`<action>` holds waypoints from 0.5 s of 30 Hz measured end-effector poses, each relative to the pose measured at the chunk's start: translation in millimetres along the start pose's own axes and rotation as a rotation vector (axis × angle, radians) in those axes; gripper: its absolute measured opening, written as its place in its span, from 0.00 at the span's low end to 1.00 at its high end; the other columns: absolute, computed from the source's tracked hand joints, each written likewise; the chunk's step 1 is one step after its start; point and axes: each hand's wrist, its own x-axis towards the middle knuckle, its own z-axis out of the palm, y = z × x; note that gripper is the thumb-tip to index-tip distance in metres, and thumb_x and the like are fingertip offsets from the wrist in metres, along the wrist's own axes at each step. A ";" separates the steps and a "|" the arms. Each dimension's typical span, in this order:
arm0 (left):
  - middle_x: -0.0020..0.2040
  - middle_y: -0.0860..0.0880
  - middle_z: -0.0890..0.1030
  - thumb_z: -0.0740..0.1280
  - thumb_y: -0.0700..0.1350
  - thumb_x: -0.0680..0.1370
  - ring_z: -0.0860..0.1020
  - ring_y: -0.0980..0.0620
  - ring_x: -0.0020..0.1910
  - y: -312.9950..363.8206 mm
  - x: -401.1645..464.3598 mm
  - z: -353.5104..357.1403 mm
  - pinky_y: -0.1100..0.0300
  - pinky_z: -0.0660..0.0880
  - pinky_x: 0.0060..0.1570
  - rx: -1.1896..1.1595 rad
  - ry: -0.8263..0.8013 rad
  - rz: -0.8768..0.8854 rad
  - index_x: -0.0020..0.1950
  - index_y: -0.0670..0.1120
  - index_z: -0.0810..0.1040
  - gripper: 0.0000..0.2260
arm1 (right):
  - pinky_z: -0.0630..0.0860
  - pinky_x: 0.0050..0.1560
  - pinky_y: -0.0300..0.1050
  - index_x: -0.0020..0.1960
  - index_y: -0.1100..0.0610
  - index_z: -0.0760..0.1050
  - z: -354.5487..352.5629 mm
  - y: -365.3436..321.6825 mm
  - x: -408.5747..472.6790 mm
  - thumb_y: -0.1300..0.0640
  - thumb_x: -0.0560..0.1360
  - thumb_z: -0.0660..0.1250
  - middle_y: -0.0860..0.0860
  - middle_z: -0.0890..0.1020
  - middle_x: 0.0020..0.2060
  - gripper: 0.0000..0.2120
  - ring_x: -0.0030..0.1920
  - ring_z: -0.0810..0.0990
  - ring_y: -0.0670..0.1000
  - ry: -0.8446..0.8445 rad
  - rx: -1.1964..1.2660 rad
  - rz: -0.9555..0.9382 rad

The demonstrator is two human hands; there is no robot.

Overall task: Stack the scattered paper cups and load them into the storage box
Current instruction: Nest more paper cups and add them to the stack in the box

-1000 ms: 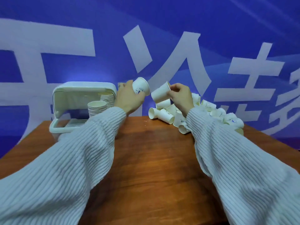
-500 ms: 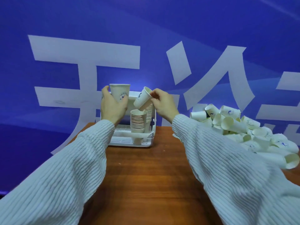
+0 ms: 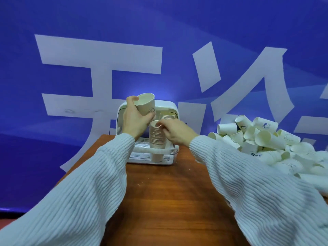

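At the left of the action, the left hand (image 3: pixel 135 119) is raised in front of the white storage box (image 3: pixel 170 108), its fingers wrapped round a single paper cup (image 3: pixel 145 103) held mouth-up and tilted slightly, above and just left of the front stack. The box stands at the far edge of the wooden table (image 3: pixel 168 192), lid up, with a slatted tray at its base. Inside it, the front stack of nested cups (image 3: pixel 156 137) rises upright from the tray; a second stack (image 3: pixel 169 117) shows behind it, partly hidden. The right hand (image 3: pixel 174 132) reaches to the top of the front stack, fingertips pinching the rim of the uppermost cup, seemingly seating it. Far right, the heap of loose paper cups (image 3: pixel 266 139) lies tumbled on the table, well apart from the box.

The step in hand looks like loading: one cup is going onto the front stack while another waits. Next, the right hand should let go and clear away, so the left can bring its cup over the stack, level it mouth-up and drop it squarely in. Much of the heap remains.
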 end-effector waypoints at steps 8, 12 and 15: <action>0.74 0.44 0.70 0.73 0.49 0.75 0.70 0.44 0.72 -7.9 11.7 30.5 0.49 0.66 0.73 0.217 -0.289 0.022 0.79 0.46 0.64 0.35 | 0.78 0.51 0.56 0.54 0.53 0.83 27.5 6.7 -10.2 0.58 0.79 0.65 0.49 0.80 0.49 0.09 0.51 0.78 0.54 0.368 0.153 0.022; 0.73 0.44 0.69 0.57 0.68 0.73 0.74 0.42 0.68 -20.6 2.6 29.8 0.44 0.67 0.71 0.491 -0.499 -0.014 0.77 0.50 0.68 0.37 | 0.80 0.48 0.53 0.51 0.50 0.74 31.5 8.6 -16.6 0.57 0.80 0.64 0.46 0.82 0.43 0.03 0.43 0.80 0.49 0.433 0.286 0.107; 0.79 0.49 0.64 0.53 0.70 0.74 0.66 0.41 0.74 -29.3 -3.4 30.3 0.40 0.65 0.72 0.603 -0.529 0.024 0.79 0.54 0.65 0.37 | 0.80 0.49 0.47 0.55 0.50 0.73 38.6 14.5 -26.6 0.57 0.81 0.64 0.44 0.81 0.47 0.04 0.45 0.80 0.45 0.382 0.337 0.119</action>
